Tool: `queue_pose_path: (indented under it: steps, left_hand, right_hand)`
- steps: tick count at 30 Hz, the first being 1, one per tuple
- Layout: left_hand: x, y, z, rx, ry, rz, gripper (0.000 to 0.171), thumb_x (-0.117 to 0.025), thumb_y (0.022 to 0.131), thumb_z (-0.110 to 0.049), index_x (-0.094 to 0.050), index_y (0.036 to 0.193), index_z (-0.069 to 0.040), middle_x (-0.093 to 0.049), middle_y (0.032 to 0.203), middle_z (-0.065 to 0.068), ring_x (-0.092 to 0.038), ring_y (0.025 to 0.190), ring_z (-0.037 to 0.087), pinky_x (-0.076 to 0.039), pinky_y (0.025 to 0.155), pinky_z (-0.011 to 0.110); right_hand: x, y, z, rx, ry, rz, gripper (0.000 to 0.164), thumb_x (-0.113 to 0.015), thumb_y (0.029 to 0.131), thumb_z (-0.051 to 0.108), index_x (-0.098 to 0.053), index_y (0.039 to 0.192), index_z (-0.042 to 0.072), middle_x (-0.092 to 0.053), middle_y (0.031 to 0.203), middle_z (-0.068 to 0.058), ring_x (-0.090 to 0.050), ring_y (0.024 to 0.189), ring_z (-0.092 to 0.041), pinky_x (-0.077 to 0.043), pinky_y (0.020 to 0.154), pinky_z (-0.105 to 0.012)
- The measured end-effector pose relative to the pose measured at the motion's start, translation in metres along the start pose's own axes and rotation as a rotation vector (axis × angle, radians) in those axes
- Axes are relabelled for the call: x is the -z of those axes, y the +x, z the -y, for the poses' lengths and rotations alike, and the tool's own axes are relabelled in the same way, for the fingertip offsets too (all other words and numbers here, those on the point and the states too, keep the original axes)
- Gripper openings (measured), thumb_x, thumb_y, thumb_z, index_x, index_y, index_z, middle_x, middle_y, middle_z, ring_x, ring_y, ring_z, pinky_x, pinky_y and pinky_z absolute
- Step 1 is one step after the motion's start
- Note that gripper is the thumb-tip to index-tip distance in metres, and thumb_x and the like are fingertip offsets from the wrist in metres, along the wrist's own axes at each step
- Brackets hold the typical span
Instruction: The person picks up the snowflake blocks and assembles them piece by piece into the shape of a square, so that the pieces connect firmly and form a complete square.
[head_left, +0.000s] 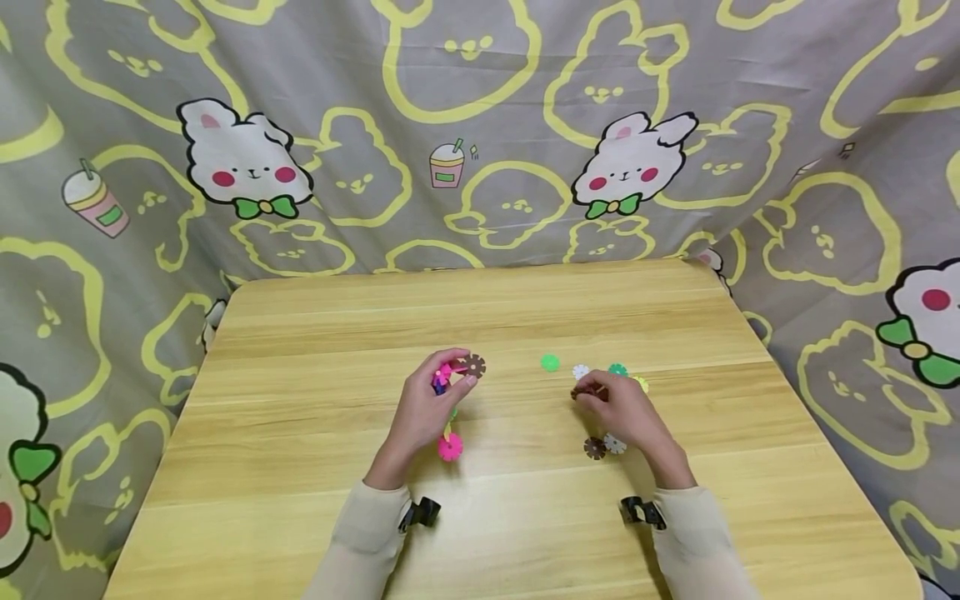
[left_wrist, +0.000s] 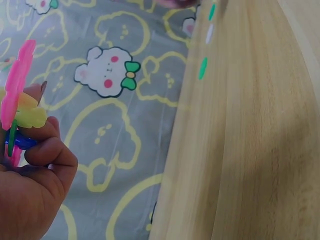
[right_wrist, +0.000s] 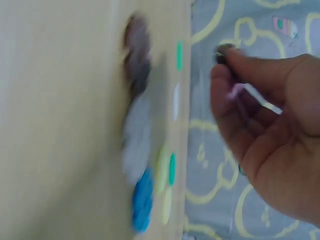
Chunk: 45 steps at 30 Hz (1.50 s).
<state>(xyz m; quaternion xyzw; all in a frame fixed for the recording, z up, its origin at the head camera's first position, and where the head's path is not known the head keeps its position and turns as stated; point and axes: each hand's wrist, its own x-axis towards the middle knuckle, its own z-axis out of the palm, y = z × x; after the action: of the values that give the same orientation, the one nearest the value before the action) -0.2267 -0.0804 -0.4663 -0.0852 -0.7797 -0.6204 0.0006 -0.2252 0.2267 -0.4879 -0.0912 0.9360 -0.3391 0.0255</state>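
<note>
My left hand [head_left: 423,408] holds a cluster of joined notched plastic discs. A brown disc [head_left: 473,366] sits at its fingertips, and a pink disc [head_left: 451,447] hangs at the near end. Yellow [left_wrist: 31,112], green and blue pieces show between them in the left wrist view, partly hidden by the fingers. Off to the right, my right hand [head_left: 630,408] pinches another brown disc [head_left: 581,392] between thumb and fingers, above the table. The right wrist view is blurred; a pale strip [right_wrist: 262,98] shows by the curled fingers, its kind unclear.
Loose discs lie on the wooden table [head_left: 300,450] around the right hand: light green [head_left: 551,362], white [head_left: 581,371], darker green [head_left: 618,369], yellow [head_left: 642,384], brown [head_left: 595,448], grey [head_left: 615,444] and blue [right_wrist: 142,202]. A patterned curtain [head_left: 517,225] hangs behind the table.
</note>
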Motion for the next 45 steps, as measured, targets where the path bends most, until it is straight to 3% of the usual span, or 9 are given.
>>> queue_pose_path:
  steps: [7, 15, 26, 45]
  left_hand:
    - [0.001, -0.001, 0.0, -0.011, 0.021, 0.001, 0.034, -0.07, 0.09, -0.022, -0.063, 0.123, -0.022, -0.066, 0.111, 0.002, -0.062, 0.099, 0.016, -0.051, 0.076, 0.022]
    - [0.001, -0.004, -0.001, -0.001, 0.051, 0.0, 0.032, -0.066, 0.093, -0.024, -0.063, 0.124, -0.021, -0.066, 0.111, 0.001, -0.064, 0.099, 0.016, -0.053, 0.084, 0.029]
    - [-0.004, -0.004, -0.004, -0.034, 0.036, 0.021, 0.03, -0.064, 0.094, -0.023, -0.063, 0.123, -0.016, -0.068, 0.108, 0.004, -0.065, 0.097, 0.017, -0.052, 0.085, 0.029]
    - [-0.005, -0.004, 0.001, -0.014, 0.021, 0.024, 0.024, -0.063, 0.095, -0.023, -0.065, 0.118, -0.02, -0.07, 0.108, 0.002, -0.066, 0.097, 0.015, -0.053, 0.084, 0.028]
  right_hand:
    - [-0.012, 0.012, 0.042, 0.151, 0.175, -0.168, 0.011, -0.071, 0.088, 0.026, -0.073, 0.097, 0.02, -0.074, 0.092, 0.004, -0.065, 0.075, -0.007, -0.053, 0.064, -0.022]
    - [-0.022, 0.022, 0.07, 0.249, 0.217, -0.178, 0.011, -0.069, 0.09, 0.026, -0.074, 0.098, 0.02, -0.073, 0.095, 0.005, -0.066, 0.08, -0.006, -0.054, 0.068, -0.023]
    - [-0.029, 0.025, 0.084, 0.343, 0.24, -0.182, 0.012, -0.067, 0.092, 0.026, -0.074, 0.1, 0.022, -0.071, 0.092, 0.009, -0.063, 0.076, -0.004, -0.054, 0.067, -0.022]
    - [-0.034, 0.027, 0.088, 0.505, 0.169, -0.237, 0.01, -0.07, 0.089, 0.017, -0.075, 0.098, 0.017, -0.072, 0.091, 0.004, -0.063, 0.075, -0.005, -0.054, 0.066, -0.02]
